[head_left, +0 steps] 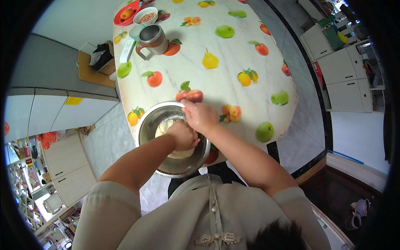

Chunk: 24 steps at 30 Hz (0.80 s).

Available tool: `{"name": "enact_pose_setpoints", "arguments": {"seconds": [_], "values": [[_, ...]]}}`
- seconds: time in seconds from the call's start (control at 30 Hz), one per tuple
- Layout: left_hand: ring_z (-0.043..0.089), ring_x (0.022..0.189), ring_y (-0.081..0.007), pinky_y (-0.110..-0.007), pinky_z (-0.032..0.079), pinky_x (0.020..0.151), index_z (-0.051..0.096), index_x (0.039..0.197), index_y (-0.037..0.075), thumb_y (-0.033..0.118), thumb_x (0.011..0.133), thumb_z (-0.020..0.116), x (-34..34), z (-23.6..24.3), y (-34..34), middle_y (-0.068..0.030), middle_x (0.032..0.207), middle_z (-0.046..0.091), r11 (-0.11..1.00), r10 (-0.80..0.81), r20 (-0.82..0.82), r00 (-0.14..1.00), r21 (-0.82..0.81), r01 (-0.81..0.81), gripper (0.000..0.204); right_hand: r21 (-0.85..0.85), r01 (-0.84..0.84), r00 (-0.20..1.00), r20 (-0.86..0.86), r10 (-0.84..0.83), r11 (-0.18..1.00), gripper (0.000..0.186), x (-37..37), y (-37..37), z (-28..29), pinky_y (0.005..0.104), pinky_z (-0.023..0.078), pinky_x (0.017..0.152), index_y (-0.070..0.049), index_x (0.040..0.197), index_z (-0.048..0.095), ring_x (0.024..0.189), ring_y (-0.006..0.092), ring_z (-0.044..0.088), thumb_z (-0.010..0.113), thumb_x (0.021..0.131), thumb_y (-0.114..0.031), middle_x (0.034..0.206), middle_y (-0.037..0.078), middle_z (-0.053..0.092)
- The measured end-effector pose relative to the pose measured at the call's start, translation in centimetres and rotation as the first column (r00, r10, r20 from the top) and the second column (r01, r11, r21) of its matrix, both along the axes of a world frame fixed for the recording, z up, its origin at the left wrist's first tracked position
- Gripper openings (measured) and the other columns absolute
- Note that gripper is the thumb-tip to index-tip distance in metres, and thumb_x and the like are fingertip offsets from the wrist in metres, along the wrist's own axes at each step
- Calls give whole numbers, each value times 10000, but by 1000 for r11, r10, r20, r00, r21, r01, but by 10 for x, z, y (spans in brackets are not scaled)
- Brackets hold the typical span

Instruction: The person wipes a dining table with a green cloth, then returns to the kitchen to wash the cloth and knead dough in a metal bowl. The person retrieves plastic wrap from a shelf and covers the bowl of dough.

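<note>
A round metal bowl (143, 130) stands at the table's near edge, just in front of my body. Inside it lies a pale lump of dough (164, 126), partly covered by my left hand. My left hand (182, 135) is closed, its curled fingers pressed against the dough; the fingertips are hidden. On the bowl's far right rim, my right hand (201, 116) grips the edge, thumb toward the far side. The two hands are close together, the right one slightly farther from me.
A fruit-patterned cloth covers the table (233, 54). Toward the far left stand a mug with a handle (152, 40), a white bowl of small brown pieces (146, 16), a red dish with fruit (127, 12) and a white oblong object (127, 51). A chair (93, 71) stands left.
</note>
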<state>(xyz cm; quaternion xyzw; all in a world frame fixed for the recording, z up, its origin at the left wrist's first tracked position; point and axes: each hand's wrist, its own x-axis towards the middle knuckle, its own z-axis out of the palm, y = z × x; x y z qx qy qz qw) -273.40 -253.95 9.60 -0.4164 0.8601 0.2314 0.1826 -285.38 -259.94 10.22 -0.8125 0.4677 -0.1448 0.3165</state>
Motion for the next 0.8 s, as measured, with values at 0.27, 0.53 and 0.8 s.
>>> {"name": "enact_pose_setpoints", "arguments": {"seconds": [0.27,0.53,0.8], "values": [[615,821,-304,-478,439,755,673,734,114,321,810,536,22,13,7,-79,803,668,929,331,-311,891,-58,-365,259,-120,-91,994,-71,83,989,290,-5,-9,4,458,521,638,-207,1162,632,704,328,652,530,902,-284,788,104,678],[563,947,-277,-484,368,905,676,833,107,322,829,540,21,55,72,-92,914,657,931,250,91,964,-295,-213,254,-89,-83,991,-112,72,993,287,-5,-4,4,461,515,641,-194,1170,599,713,329,651,505,916,-290,806,104,678],[552,1032,-263,-467,354,990,701,880,86,307,744,580,55,40,68,-73,1032,644,989,31,-85,996,-140,-43,286,-94,-80,993,-91,71,992,324,-5,-7,-7,457,516,634,-189,1206,595,712,325,652,509,915,-306,798,96,681]]}}
